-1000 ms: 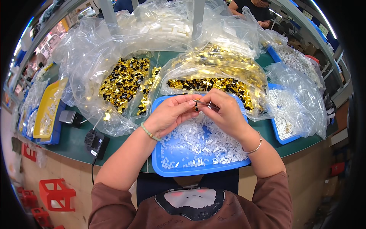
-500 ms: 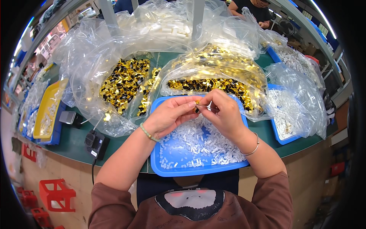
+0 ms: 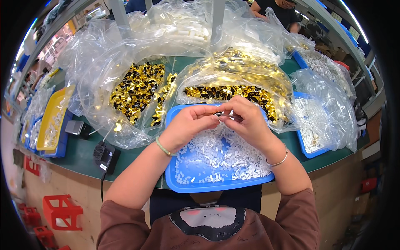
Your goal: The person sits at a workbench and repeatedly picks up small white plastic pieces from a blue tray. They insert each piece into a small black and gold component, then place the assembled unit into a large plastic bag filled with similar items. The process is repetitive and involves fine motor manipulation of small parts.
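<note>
Above the far part of a blue tray [image 3: 177, 166], my left hand [image 3: 187, 125] and my right hand [image 3: 243, 118] meet fingertip to fingertip. Both are closed in a pinch on a small dark-and-gold piece [image 3: 218, 113], mostly hidden by the fingers. Beneath them, many small white plastic pieces [image 3: 246, 160] lie loose in the tray. Just beyond my hands is a clear plastic bag of gold-and-black pieces [image 3: 225, 91]. Left of it, a second opened bag shows a heap of similar gold-and-black pieces [image 3: 137, 93].
A black power adapter [image 3: 105, 156] with a cable and a grey box [image 3: 78, 128] sit left on the green table [image 3: 129, 162]. A yellow tray [image 3: 46, 137] lies farther left. At right, a blue tray [image 3: 310, 153] holds white parts under plastic. Another person [image 3: 279, 14] works across the table.
My fingers have closed in more around the small piece, which shows less now. The left hand has turned slightly, and the blue tray has shifted a little to the right.
</note>
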A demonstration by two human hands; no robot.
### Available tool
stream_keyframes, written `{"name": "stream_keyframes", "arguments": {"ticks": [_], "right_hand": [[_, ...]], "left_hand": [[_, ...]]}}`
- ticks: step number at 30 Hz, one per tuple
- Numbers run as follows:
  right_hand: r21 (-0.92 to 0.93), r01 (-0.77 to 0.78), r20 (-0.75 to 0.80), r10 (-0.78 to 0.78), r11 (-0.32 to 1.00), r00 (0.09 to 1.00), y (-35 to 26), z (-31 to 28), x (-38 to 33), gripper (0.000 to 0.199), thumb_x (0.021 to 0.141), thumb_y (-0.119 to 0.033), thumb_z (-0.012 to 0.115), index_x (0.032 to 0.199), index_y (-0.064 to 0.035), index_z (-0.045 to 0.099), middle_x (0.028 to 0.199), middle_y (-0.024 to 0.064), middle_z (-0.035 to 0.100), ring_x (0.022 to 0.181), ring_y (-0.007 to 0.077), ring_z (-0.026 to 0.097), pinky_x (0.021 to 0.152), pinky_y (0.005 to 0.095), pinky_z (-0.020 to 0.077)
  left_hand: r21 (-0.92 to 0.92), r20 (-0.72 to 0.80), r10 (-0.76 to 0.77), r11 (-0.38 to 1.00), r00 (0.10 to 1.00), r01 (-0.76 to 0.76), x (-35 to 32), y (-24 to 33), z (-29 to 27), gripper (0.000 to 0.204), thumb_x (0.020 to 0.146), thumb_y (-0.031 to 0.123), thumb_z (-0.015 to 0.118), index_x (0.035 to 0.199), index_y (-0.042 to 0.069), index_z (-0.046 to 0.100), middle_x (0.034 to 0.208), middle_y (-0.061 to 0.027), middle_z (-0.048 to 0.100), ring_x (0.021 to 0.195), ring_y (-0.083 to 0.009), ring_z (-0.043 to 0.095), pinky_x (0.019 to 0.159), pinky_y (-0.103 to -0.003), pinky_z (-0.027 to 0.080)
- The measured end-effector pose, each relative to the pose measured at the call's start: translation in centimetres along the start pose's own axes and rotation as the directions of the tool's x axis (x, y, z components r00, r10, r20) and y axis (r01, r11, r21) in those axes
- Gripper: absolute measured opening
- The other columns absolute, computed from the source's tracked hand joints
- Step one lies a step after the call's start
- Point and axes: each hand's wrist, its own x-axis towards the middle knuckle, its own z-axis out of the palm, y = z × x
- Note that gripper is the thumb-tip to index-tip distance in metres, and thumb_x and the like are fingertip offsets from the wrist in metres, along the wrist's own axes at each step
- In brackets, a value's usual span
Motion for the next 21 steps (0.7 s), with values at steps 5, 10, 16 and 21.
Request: {"name": "stream_keyframes", "arguments": {"ticks": [5, 10, 16, 21], "right_hand": [[-0.014, 0.009, 0.005, -0.009, 1.000, 1.000, -0.3, 0.4, 0.0, 0.025, 0.075, 0.000, 0.072, 0.098, -0.0070, 0.066, 0.082, 0.0069, 0.059, 0.073, 0.0214, 0.061, 0.060, 0.0297, 0.0492], [-0.005, 0.024, 0.037, -0.024, 1.000, 0.999, -0.1, 0.2, 0.0, 0.024, 0.075, 0.000, 0.072, 0.098, -0.0058, 0.066, 0.083, 0.0070, 0.059, 0.071, 0.0210, 0.061, 0.059, 0.0293, 0.0492], [0.087, 0.009, 0.093, -0.017, 0.996, 0.996, -1.0, -0.3, 0.0, 0.020, 0.080, 0.000, 0.070, 0.099, -0.0034, 0.066, 0.084, 0.0089, 0.058, 0.073, 0.0213, 0.059, 0.060, 0.0304, 0.0480], [0.036, 0.094, -0.131, -0.089, 0.995, 0.987, -0.2, -0.5, 0.1, 0.013, 0.084, -0.005, 0.068, 0.096, -0.0021, 0.066, 0.086, 0.0096, 0.057, 0.073, 0.0232, 0.057, 0.063, 0.0318, 0.0459]], "left_hand": [[-0.051, 0.033, 0.039, 0.998, 0.999, -0.038, 0.1, -0.5, -0.3, 0.033, 0.097, 0.010, 0.054, 0.127, -0.002, 0.057, 0.115, -0.0077, 0.065, 0.101, -0.0108, 0.063, 0.092, -0.025, 0.050], [0.007, 0.051, 0.021, 1.000, 0.998, -0.021, 0.0, -0.3, -0.4, 0.032, 0.097, 0.011, 0.054, 0.128, -0.001, 0.057, 0.114, -0.0077, 0.066, 0.097, -0.0101, 0.063, 0.089, -0.025, 0.051], [0.108, 0.055, 0.018, 0.994, 0.998, -0.024, 0.0, -0.2, -0.2, 0.029, 0.098, 0.013, 0.054, 0.123, 0.000, 0.059, 0.105, -0.0046, 0.065, 0.089, -0.0088, 0.063, 0.084, -0.025, 0.052], [0.189, -0.016, 0.049, 0.981, 0.999, -0.045, 0.1, -1.0, -0.4, 0.025, 0.098, 0.015, 0.051, 0.118, 0.001, 0.059, 0.095, -0.0017, 0.063, 0.079, -0.0071, 0.058, 0.075, -0.023, 0.051]]}}
